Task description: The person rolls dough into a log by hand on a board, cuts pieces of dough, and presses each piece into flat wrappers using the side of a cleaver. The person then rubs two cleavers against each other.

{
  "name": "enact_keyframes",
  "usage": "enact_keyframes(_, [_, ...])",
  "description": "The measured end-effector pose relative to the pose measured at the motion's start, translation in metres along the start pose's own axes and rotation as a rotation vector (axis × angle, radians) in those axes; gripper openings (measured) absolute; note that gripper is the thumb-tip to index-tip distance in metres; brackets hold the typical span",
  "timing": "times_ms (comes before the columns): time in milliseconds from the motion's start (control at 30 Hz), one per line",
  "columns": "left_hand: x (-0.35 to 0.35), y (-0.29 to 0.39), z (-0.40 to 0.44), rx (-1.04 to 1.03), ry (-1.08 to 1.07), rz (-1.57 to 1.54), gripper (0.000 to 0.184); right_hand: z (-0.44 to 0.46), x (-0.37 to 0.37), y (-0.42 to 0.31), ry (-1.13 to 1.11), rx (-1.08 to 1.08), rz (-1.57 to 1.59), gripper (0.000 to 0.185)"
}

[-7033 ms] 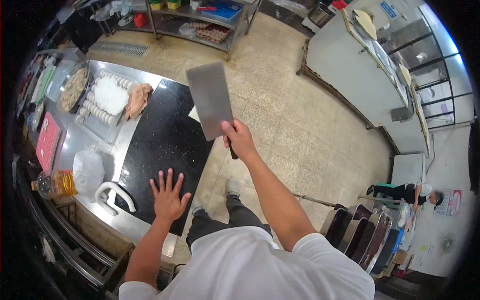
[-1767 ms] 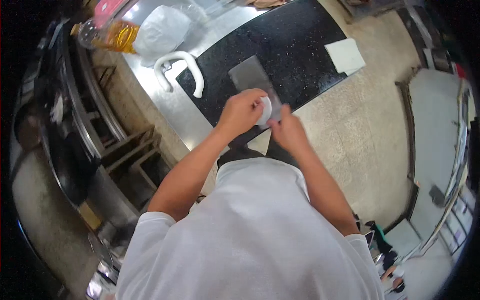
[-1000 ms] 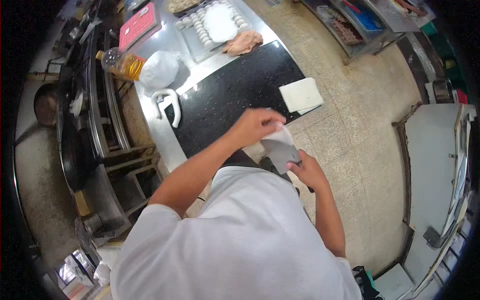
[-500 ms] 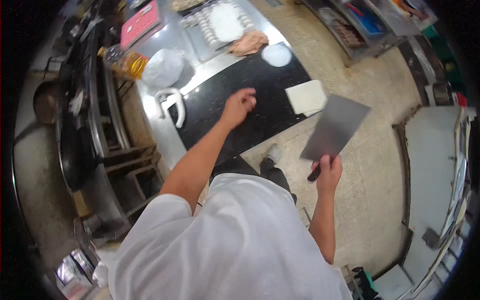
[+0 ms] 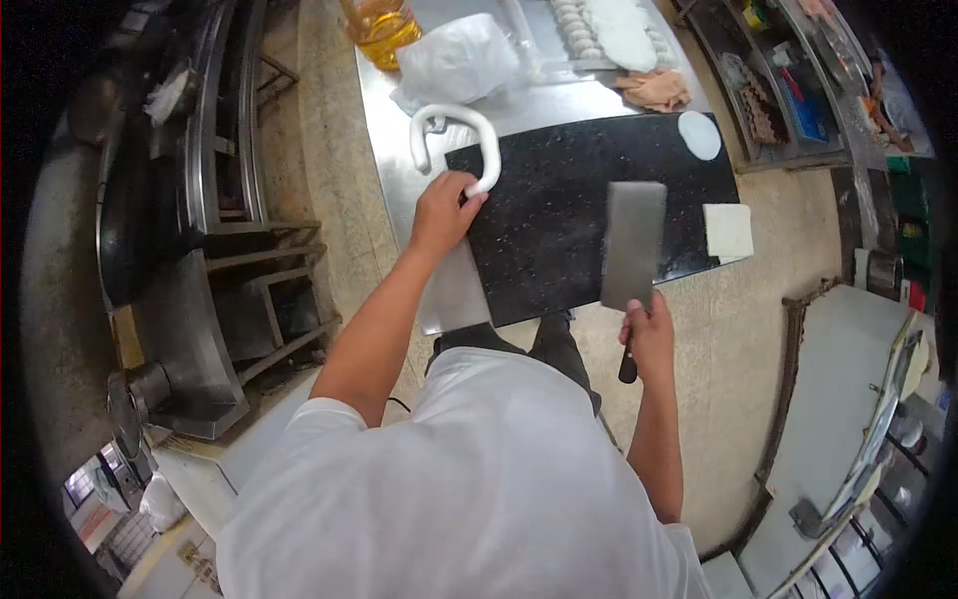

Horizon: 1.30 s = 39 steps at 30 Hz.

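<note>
A smooth white dough rope (image 5: 489, 150), bent into a hook, lies at the left edge of a black speckled board (image 5: 559, 225), partly on the steel table. My left hand (image 5: 444, 215) is closed on the rope's near end, thumb and fingers pinching it. In my right hand (image 5: 651, 334) is a cleaver (image 5: 635, 245), gripped by its dark handle. Its broad blade points away from me over the board's near right part. A flat white disc (image 5: 700, 136) rests at the board's far right corner, and a pale square pad (image 5: 728, 232) lies at its right edge.
Behind the board are a tan cloth (image 5: 656, 90), a tray of white dough pieces (image 5: 574, 35), a white plastic bag (image 5: 464, 60) and a bottle of yellow oil (image 5: 387, 40). A steel shelf (image 5: 808, 160) stands far right; steel kitchen racks (image 5: 225, 225) line the left.
My left hand has moved left from above the board and taken hold of the dough rope's end. The cleaver has swung inward over the board, its blade now more upright in view.
</note>
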<state>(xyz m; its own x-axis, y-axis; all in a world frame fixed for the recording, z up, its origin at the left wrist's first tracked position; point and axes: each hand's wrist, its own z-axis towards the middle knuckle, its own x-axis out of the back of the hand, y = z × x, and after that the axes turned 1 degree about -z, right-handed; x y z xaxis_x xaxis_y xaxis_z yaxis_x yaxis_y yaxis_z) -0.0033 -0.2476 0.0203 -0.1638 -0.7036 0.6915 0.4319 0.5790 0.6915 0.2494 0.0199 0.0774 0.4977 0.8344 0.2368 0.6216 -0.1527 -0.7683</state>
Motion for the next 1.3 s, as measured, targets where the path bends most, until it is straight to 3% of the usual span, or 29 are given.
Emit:
enact_keyframes(67, [0.007,-0.016,0.004,-0.071,-0.040,-0.051,0.026,-0.024,-0.044,-0.027,-0.021,0.435,-0.792,0.013])
enact_keyframes(133, [0.010,-0.031,0.002,-0.080,-0.096,-0.081,0.026,-0.038,-0.088,-0.055,-0.017,0.589,-1.005,0.014])
enact_keyframes(300, [0.022,-0.031,0.011,-0.142,-0.151,-0.073,0.018,-0.023,-0.168,-0.078,-0.150,0.501,-1.249,0.015])
enact_keyframes(500, [0.028,-0.045,0.010,-0.064,-0.215,-0.138,0.026,-0.035,-0.124,-0.050,-0.148,0.363,-1.090,0.014])
enact_keyframes(567, [0.042,-0.015,0.003,0.007,-0.329,-0.036,0.033,-0.059,-0.096,-0.025,-0.141,0.275,-0.957,0.016])
enact_keyframes(633, [0.040,0.012,-0.007,-0.114,-0.591,0.231,0.038,-0.081,-0.067,0.009,-0.072,0.229,-0.750,0.021])
enact_keyframes(667, [0.032,0.023,-0.013,-0.119,-0.588,0.237,0.038,-0.090,-0.053,0.031,-0.030,0.219,-0.638,0.024])
enact_keyframes(733, [0.004,0.044,-0.029,-0.638,-0.874,0.268,0.040,-0.114,-0.026,0.050,0.036,0.202,-0.501,0.026])
enact_keyframes(767, [-0.013,0.051,-0.039,-0.639,-0.880,0.269,0.040,-0.122,-0.011,0.058,0.098,0.175,-0.369,0.029])
enact_keyframes(833, [-0.048,0.066,-0.048,-0.805,-0.549,0.408,0.054,-0.133,0.025,0.049,0.181,0.158,-0.256,0.030])
enact_keyframes(867, [-0.066,0.074,-0.043,-0.702,-0.732,0.450,0.064,-0.134,0.039,0.041,0.265,0.147,-0.147,0.031])
enact_keyframes(967, [-0.090,0.109,-0.021,-0.761,-0.817,0.383,0.065,-0.085,0.070,0.021,0.473,0.461,0.195,0.033])
enact_keyframes(1033, [-0.103,0.117,-0.015,-0.785,-0.837,0.387,0.067,-0.015,0.082,0.012,0.520,0.493,0.342,0.033])
enact_keyframes(1067, [-0.108,0.122,-0.011,-0.778,-0.815,0.379,0.066,0.027,0.078,0.015,0.616,0.445,0.363,0.033])
enact_keyframes(1100, [-0.113,0.125,-0.007,-0.780,-0.791,0.369,0.065,0.061,0.083,0.022,0.505,0.315,0.399,0.031])
enact_keyframes(1167, [-0.117,0.126,-0.008,-0.798,-0.771,0.396,0.065,0.095,0.083,0.025,0.369,-0.183,0.558,0.027])
enact_keyframes(1267, [-0.121,0.120,-0.004,-0.750,-0.746,0.380,0.068,0.073,0.074,0.033,0.374,-0.145,0.572,0.026])
enact_keyframes(1300, [-0.118,0.121,-0.007,-0.743,-0.760,0.382,0.068,0.052,0.068,0.039,0.316,-0.102,0.330,0.027])
